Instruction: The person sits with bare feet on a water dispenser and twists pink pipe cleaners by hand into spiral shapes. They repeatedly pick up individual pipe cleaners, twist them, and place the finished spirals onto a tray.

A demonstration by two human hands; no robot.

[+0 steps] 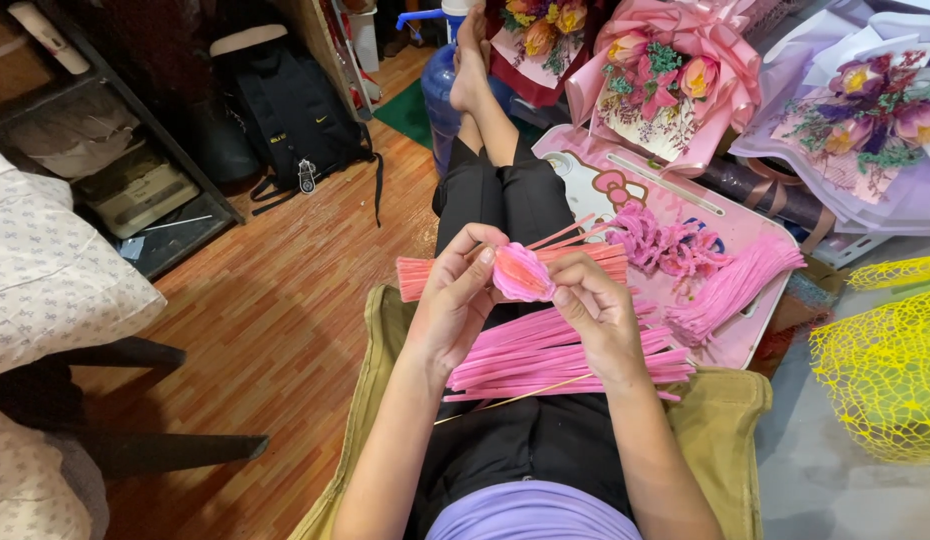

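Observation:
My left hand (pixel 453 300) and my right hand (pixel 597 312) hold a small pink flower bud (pixel 522 272) made of fuzzy wire, above my lap. Both hands pinch it, the left from the side, the right from below. A pile of pink fuzzy wire stems (pixel 555 355) lies across my black-trousered thighs under the hands. A thin wooden stick (pixel 515 398) sticks out beneath my right wrist. A paler pink bundle of stems (pixel 417 275) lies behind my left hand.
A pink lap tray (pixel 625 185) at the right holds curled pink pieces (pixel 665 245) and a bent bundle (pixel 735 285). Wrapped bouquets (pixel 665 75) stand behind it. Yellow mesh (pixel 880 365) lies at the right, a black backpack (pixel 295 115) on the wooden floor at the left.

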